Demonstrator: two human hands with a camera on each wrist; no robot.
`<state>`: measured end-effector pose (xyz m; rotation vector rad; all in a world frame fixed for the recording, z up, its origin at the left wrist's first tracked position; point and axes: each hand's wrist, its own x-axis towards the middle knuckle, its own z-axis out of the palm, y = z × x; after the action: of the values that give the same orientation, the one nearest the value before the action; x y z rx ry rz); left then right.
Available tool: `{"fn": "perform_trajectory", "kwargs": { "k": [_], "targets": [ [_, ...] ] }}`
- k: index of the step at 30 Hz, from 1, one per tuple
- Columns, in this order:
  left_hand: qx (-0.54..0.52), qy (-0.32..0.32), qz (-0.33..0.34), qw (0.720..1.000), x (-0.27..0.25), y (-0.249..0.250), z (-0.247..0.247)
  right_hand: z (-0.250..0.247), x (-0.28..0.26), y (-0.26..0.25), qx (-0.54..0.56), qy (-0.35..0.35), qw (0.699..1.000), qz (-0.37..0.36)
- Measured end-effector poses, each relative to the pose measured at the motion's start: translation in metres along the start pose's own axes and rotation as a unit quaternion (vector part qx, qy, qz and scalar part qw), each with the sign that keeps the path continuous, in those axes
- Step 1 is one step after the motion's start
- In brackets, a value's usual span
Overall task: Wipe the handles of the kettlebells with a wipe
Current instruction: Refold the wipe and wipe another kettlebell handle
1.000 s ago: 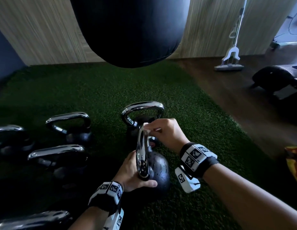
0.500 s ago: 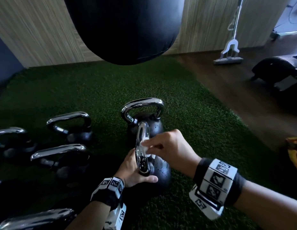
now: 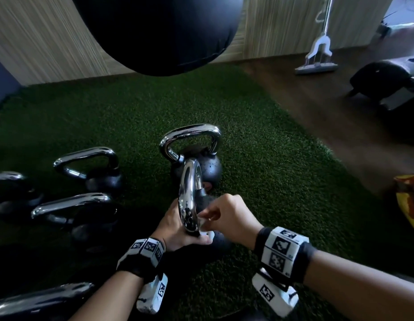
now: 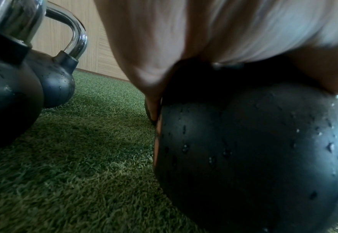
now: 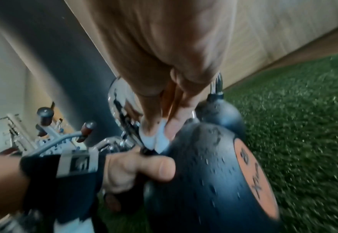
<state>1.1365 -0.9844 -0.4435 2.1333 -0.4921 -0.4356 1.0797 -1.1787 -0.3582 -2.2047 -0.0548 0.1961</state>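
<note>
A black kettlebell [image 3: 221, 240] with a chrome handle [image 3: 188, 195] stands on the green turf right in front of me. My left hand [image 3: 175, 230] grips it where the handle meets the body, thumb [image 5: 154, 167] curled over the wet black ball [image 5: 214, 173]. My right hand [image 3: 226, 218] pinches a small white wipe [image 3: 204, 231] against the near lower end of the handle, close to the left thumb. In the right wrist view the wipe [image 5: 156, 138] is folded between the fingertips. The left wrist view shows the ball [image 4: 254, 149] under my palm.
A second kettlebell [image 3: 201, 167] stands just behind, nearly touching. Several more kettlebells [image 3: 92, 167] lie to the left. A black punching bag [image 3: 159, 31] hangs overhead in front. A mop [image 3: 317, 56] and dark gym equipment [image 3: 386, 82] stand on the wood floor to the right.
My right hand has slid the wipe along the chrome handle from its far top end down to the near end beside my left hand. The left hand has kept its grip.
</note>
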Motion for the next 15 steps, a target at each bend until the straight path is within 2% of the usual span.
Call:
{"fn": "perform_trajectory", "kwargs": {
  "k": [3,8,11,15],
  "targets": [
    [0.032,-0.019,-0.004,0.999,-0.004,-0.004,0.006,-0.015,0.009,0.0,-0.022,-0.038,0.999,-0.029],
    [-0.036,0.022,-0.005,0.999,-0.015,0.002,0.014,-0.012,0.019,0.006,-0.051,-0.128,0.988,-0.066],
    [-0.019,0.038,0.003,0.999,-0.025,0.003,0.016,-0.01,0.012,0.001,-0.108,-0.167,0.973,-0.115],
    [-0.015,0.035,0.011,0.999,-0.035,0.002,0.021,-0.003,0.005,-0.001,-0.112,-0.205,0.967,-0.1]
  ]
}}
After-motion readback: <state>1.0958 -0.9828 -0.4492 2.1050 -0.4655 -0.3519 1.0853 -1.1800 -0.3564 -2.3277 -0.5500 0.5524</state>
